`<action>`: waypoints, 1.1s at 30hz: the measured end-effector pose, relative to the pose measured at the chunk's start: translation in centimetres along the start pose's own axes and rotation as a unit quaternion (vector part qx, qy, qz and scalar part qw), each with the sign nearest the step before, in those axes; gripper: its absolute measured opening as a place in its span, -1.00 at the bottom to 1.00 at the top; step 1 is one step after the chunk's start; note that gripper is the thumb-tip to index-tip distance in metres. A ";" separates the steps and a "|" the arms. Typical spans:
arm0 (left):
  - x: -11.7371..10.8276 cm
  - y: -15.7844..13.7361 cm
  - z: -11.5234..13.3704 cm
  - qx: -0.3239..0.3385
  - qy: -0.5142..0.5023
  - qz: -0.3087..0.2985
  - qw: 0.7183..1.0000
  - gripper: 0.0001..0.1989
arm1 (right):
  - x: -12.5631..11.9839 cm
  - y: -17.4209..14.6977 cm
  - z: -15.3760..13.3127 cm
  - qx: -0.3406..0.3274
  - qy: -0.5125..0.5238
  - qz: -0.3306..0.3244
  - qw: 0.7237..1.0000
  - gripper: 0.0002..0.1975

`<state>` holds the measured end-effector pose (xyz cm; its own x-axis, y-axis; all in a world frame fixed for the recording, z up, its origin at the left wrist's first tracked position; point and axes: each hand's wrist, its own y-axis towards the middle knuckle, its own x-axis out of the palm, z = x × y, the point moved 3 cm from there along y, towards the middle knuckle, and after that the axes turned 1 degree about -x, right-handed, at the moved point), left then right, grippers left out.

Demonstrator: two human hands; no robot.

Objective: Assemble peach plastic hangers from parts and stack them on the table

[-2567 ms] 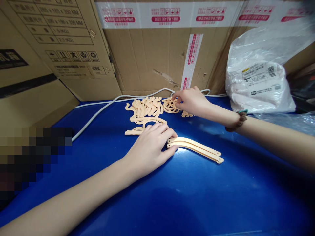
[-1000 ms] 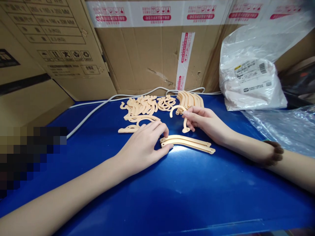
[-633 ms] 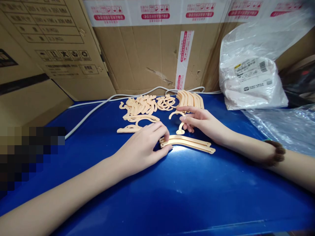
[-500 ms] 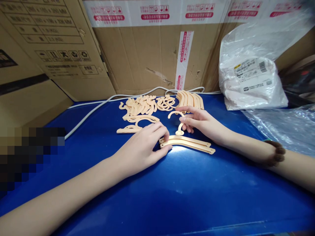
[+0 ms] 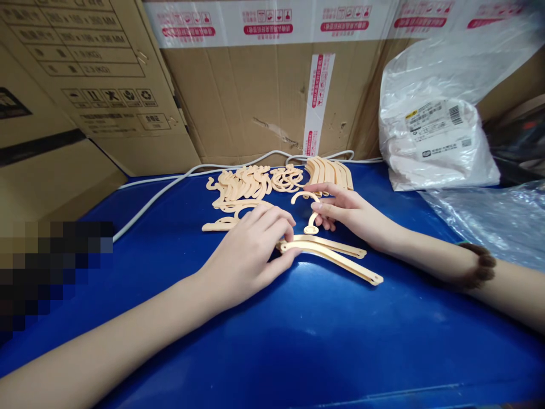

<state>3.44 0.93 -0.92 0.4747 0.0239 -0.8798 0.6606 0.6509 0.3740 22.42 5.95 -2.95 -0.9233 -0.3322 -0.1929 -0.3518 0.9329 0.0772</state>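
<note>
My right hand (image 5: 338, 207) pinches a cream hanger hook (image 5: 310, 220), its curved end pointing left and its rounded foot pointing down. Below it, the fingers of my left hand (image 5: 266, 241) are closed on the left end of a cream hanger arm (image 5: 334, 262). A second hanger arm (image 5: 336, 245) lies just behind that one, its left end partly behind my fingers. Close behind my left hand is a hanger (image 5: 221, 226), partly covered by the hand.
At the back lie a pile of cream hangers (image 5: 244, 183), loose hooks (image 5: 287, 179) and a row of hanger arms (image 5: 327, 173). A white cable (image 5: 157, 190) runs behind them. Cardboard boxes (image 5: 255, 91) stand at the back and left; a white plastic bag (image 5: 434, 136) sits at right.
The front hanger arm has lifted in my left fingers and swung, its right end now nearer me and apart from the rear arm. My right hand and the hook have barely moved.
</note>
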 end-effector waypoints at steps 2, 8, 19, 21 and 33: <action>-0.3 0.1 -0.3 -0.056 -0.072 0.023 0.996 -0.88 | -0.1 -0.1 0.0 0.003 0.003 0.002 1.000 -0.61; -0.8 0.3 -1.8 -0.218 -0.379 0.080 0.896 -0.85 | -0.2 -0.3 -0.2 0.012 0.004 0.014 1.000 -0.62; -1.9 0.7 -2.9 -0.294 -0.507 0.128 0.800 -0.76 | -0.3 -0.3 -0.4 0.003 -0.003 0.012 1.000 -0.57; -1.9 0.7 -2.6 -0.304 -0.494 0.108 0.808 -0.72 | -0.3 -0.3 -0.5 0.004 -0.005 0.012 1.000 -0.56; -1.3 -0.4 -0.6 -0.110 0.189 -0.027 0.975 -0.65 | -0.4 -0.1 -0.3 -0.032 -0.040 -0.029 0.998 -0.78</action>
<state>2.25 1.13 -0.11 0.1662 0.2356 -0.9575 0.5180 0.8054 0.2881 22.78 5.98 -2.57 -0.8871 -0.3702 -0.2759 -0.4149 0.9012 0.1250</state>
